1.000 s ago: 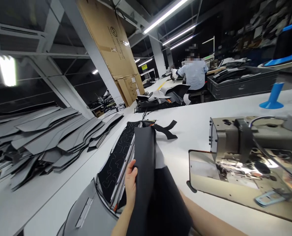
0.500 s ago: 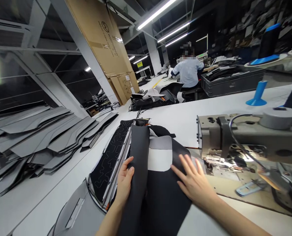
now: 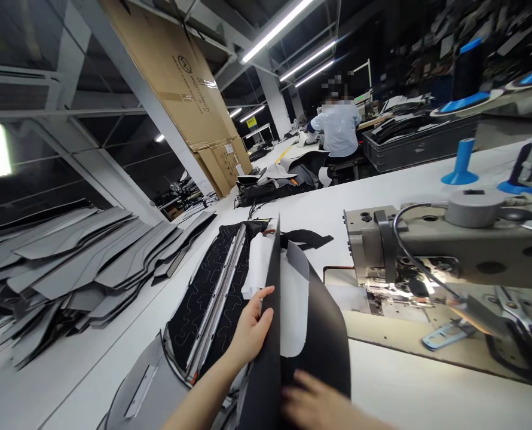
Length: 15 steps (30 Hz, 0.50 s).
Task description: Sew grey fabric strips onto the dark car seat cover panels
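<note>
- Strip lights [image 3: 277, 30] and tall cardboard [image 3: 176, 77] stand beyond the white table [image 3: 396, 382]; grey pieces [image 3: 100, 263] lie piled at left.
- Black sheet [image 3: 329, 322]: on the table, between the wiggly-stitched pad [image 3: 194, 325] and the sewing machine [image 3: 431, 245], one flap [image 3: 270, 352] raised on edge.
- Left hand [image 3: 250, 328]: thumb and forefinger a narrow gap apart, against the flap's left side; I cannot tell whether they pinch it. A light hold could let the flap flop over.
- Right hand [image 3: 315, 397]: blurred, low on the sheet beside the flap; whether its fingers grip is unclear. Uneven pressure could pucker the sheet or skew its fold.
- Pulling sideways could drag the loose black strip [image 3: 311, 239] near the far end out of line.
- Swinging right, the sheet could catch on the machine's plate, near the scissors [image 3: 510, 307].
</note>
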Available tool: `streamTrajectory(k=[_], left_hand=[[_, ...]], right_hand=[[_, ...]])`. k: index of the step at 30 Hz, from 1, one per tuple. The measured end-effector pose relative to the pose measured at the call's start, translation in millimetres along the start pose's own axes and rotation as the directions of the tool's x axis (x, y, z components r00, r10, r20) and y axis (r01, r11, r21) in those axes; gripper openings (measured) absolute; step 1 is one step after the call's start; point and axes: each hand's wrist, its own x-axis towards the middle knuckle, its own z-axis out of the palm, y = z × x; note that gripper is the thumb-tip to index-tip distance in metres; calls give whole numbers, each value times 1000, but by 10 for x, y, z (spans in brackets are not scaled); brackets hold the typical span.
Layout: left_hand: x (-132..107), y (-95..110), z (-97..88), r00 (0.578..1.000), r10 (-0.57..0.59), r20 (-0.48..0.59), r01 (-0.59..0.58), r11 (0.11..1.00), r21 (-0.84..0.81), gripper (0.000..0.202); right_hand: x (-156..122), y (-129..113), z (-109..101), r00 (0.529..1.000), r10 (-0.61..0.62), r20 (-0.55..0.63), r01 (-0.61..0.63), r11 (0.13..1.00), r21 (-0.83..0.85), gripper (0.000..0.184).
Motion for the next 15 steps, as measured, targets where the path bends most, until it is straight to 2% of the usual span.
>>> streamTrajectory(k=[1, 3, 5, 6, 7, 9, 10, 11, 12, 13, 14, 15], left_hand=[[-14, -10, 13, 1000, 13, 20, -14, 999, 43, 48], [-52, 47, 19, 995, 40, 86, -52, 988, 144, 43], [-107, 190, 32, 969, 37, 245, -109, 951, 289, 41], [-137, 281, 51, 932, 14, 363, -159, 915, 372, 42], [-162, 377, 79, 871, -27, 490, -227, 863, 451, 44], [-165, 553, 159, 688, -148, 711, -405, 735, 544, 51], [-129, 617, 207, 587, -202, 784, -489, 684, 542, 55], [-59, 657, 257, 502, -234, 832, -553, 653, 518, 59], [46, 666, 308, 449, -233, 863, -600, 637, 484, 61], [186, 644, 357, 439, -197, 877, -636, 621, 458, 62], [353, 589, 404, 472, -134, 872, -669, 590, 452, 59], [541, 506, 446, 529, -50, 847, -696, 546, 467, 56]], right_hand=[[-133, 162, -188, 996, 88, -19, -89, 996, -17, 41], [-326, 435, -492, 919, 391, -53, -394, 918, -55, 56], [-371, 548, -565, 854, 520, -16, -520, 853, -52, 61], [-341, 530, -492, 846, 534, 4, -533, 845, -46, 64], [-289, 469, -355, 856, 517, 22, -516, 856, -40, 66], [-163, 260, 42, 897, 443, 18, -441, 896, -48, 67], [-110, 143, 257, 918, 396, 4, -395, 916, -72, 57], [-74, 40, 454, 914, 402, -52, -405, 908, -106, 44], [-57, -38, 615, 918, 392, -64, -397, 911, -115, 37], [-61, -83, 728, 920, 384, -78, -392, 912, -122, 32], [-83, -94, 786, 922, 379, -86, -387, 914, -125, 27], [-119, -74, 786, 928, 363, -88, -372, 919, -133, 22]])
